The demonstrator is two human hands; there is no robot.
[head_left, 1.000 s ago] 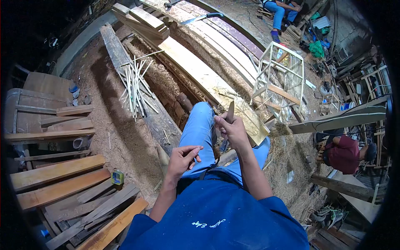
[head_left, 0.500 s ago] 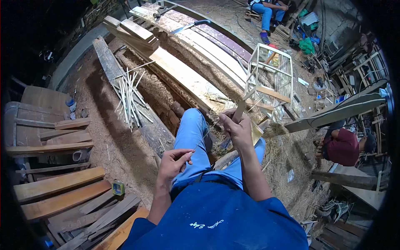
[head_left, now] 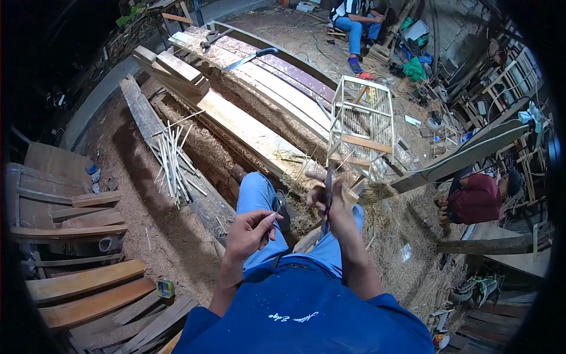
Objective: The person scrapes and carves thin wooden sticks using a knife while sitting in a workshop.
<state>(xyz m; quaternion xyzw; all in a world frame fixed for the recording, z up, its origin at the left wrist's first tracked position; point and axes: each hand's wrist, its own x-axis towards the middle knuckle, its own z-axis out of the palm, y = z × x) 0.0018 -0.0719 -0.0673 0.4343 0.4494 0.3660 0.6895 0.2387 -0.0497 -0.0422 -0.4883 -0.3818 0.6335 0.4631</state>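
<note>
My left hand (head_left: 250,235) is closed in a pinch above my left thigh; whatever is between thumb and forefinger is too small to make out. My right hand (head_left: 341,215) is over my right thigh, holding a knife (head_left: 329,184) whose narrow blade points away from me. Some fingers of that hand are lifted and blurred. Beyond my left knee, a loose bundle of thin pale sticks (head_left: 172,162) lies across a grey weathered plank (head_left: 143,112). Past my right hand stands a small slatted wooden cage (head_left: 361,140).
Long pale boards (head_left: 247,127) stretch ahead, carrying stacked wood blocks and a handsaw (head_left: 250,58). Lumber (head_left: 88,280) and a tape measure (head_left: 165,288) are at left. One person (head_left: 354,29) sits far ahead; another, in a maroon shirt (head_left: 476,197), is at right. Shavings cover the floor.
The knife in my right hand has turned from broadside to nearly edge-on, and some fingers have lifted. The fine strand near my hands no longer shows. The view has shifted slightly.
</note>
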